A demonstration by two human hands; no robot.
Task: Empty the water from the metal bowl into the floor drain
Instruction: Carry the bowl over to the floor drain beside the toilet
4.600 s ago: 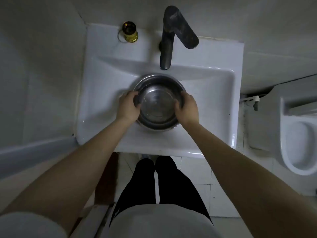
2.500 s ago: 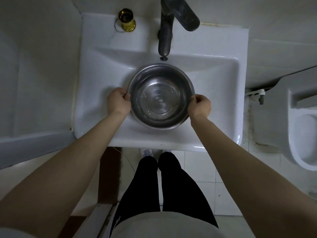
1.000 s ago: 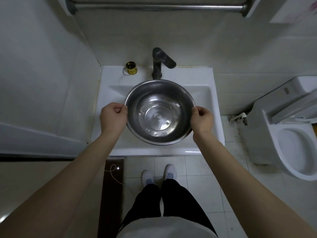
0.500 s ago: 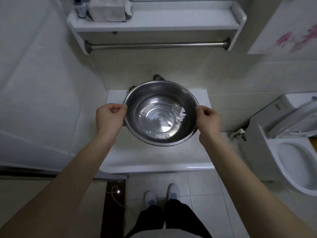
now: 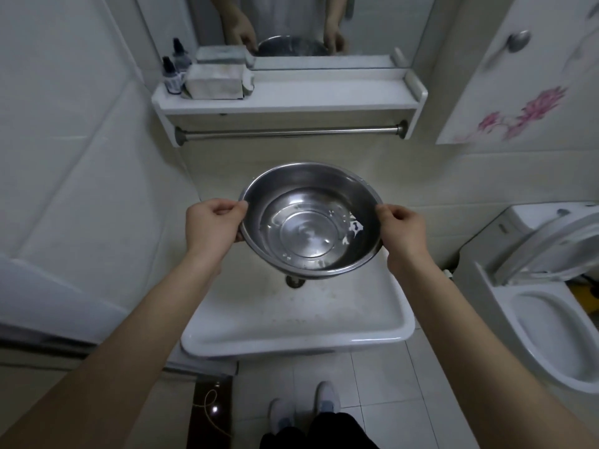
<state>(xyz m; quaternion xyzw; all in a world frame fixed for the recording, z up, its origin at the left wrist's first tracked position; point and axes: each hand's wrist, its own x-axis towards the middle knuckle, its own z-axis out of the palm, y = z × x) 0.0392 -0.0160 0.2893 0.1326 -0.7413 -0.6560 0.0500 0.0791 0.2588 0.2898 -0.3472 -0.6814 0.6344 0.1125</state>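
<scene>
Right now the bowl (image 5: pixel 311 222) is up in the air above the sink (image 5: pixel 291 322), roughly level, with water (image 5: pixel 301 234) pooled in the bottom. My left hand (image 5: pixel 214 225) pinches the left rim and my right hand (image 5: pixel 400 226) pinches the right rim, both closed on it. Toilet (image 5: pixel 547 322) sits to the right, shelf (image 5: pixel 291 97) and mirror (image 5: pixel 304 24) on the wall ahead.
</scene>
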